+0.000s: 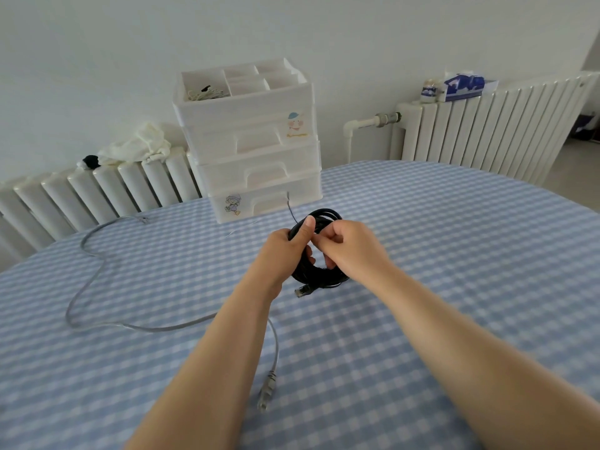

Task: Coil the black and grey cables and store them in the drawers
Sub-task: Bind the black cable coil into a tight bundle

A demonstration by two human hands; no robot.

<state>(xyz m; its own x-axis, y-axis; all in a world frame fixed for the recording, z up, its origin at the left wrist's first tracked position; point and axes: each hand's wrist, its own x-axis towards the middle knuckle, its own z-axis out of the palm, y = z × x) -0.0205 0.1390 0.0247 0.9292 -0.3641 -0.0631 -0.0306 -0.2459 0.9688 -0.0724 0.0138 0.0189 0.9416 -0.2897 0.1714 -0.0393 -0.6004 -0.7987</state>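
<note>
Black cable (319, 274), wound into a round coil, was held above the blue-and-white checked tablecloth (438, 254), in front of the white drawers (256, 164). The coil stood roughly upright, its ring facing the camera, with the plug end (302, 291) hanging from its lower edge and pointing down and to the left. A thin loose end (290, 209) stuck up from the top of the coil toward the lowest drawer. The left hand (285, 251) gripped the left side of the coil, thumb pressed along the strands. The right hand (347, 246) had its fingers curled, pinching the cable near the coil's upper part.

The grey cable (97, 277) lay uncoiled on the cloth to the left, running in a long loop from near the radiator (107, 190) toward the camera, its plug (266, 394) pointing down toward the near edge.
</note>
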